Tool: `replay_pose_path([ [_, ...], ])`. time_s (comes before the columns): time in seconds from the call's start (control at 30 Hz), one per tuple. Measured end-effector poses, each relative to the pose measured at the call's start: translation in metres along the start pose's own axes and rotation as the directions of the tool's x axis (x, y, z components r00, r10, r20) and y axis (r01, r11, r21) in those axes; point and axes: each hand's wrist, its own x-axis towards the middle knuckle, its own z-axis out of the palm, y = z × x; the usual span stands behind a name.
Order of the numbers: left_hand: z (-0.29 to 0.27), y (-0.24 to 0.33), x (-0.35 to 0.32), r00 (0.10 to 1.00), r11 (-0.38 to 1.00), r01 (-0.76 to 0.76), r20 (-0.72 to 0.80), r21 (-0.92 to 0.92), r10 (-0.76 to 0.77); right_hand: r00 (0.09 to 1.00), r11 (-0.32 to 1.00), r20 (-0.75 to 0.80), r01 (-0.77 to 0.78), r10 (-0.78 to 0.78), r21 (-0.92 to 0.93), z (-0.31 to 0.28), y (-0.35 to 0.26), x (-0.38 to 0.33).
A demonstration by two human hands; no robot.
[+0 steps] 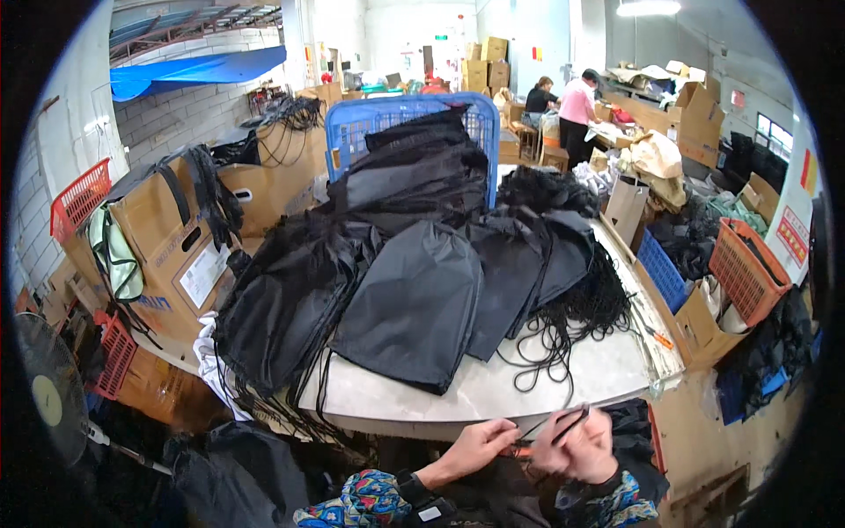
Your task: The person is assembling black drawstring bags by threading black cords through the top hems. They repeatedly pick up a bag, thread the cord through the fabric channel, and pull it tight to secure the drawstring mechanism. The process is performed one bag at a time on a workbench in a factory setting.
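Note:
Just off the near edge of the white table (422, 400), both hands work on a thin black cord (572, 424). My left hand (475, 451) is closed, thumb and fingers pinched on one stretch of it. A loop of the cord stands up from my right hand (583, 447), whose curled fingers are slightly blurred. A small orange piece (521, 452) shows between the hands; I cannot make out its kind. Ahead on the table lie several black drawstring bags (414, 304), overlapping, with a tangle of black cords (576, 326) beside them.
A blue plastic basket (327, 132) stands behind the bag pile. Cardboard boxes (167, 238) and a fan (46, 396) are at the left. An orange-handled tool (658, 338) lies at the table's right edge, near an orange crate (748, 273). Two people (579, 101) are farther back.

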Motion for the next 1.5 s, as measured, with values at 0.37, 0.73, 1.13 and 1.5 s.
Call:
replay_pose_path([
  [0.37,-0.065,-0.034,-0.012,0.729,0.628,0.026,-0.416,-0.777,-0.544,0.902,0.847,-0.120,-0.432,0.415,-0.311,-0.046,0.031,0.019],
  [0.73,-0.064,-0.011,0.021,0.755,0.579,0.075,-0.332,-0.812,-0.565,0.999,0.648,0.043,0.054,-0.032,-0.760,-0.001,0.123,0.054],
  [1.13,-0.054,0.011,0.000,0.754,0.650,0.056,-0.394,-0.758,-0.526,0.982,0.642,0.072,0.167,-0.172,-0.748,0.012,0.142,0.057],
  [1.5,-0.048,0.003,0.002,0.809,0.628,0.002,-0.368,-0.778,-0.458,0.984,0.633,0.149,0.178,-0.100,-0.753,0.008,0.125,0.055],
])
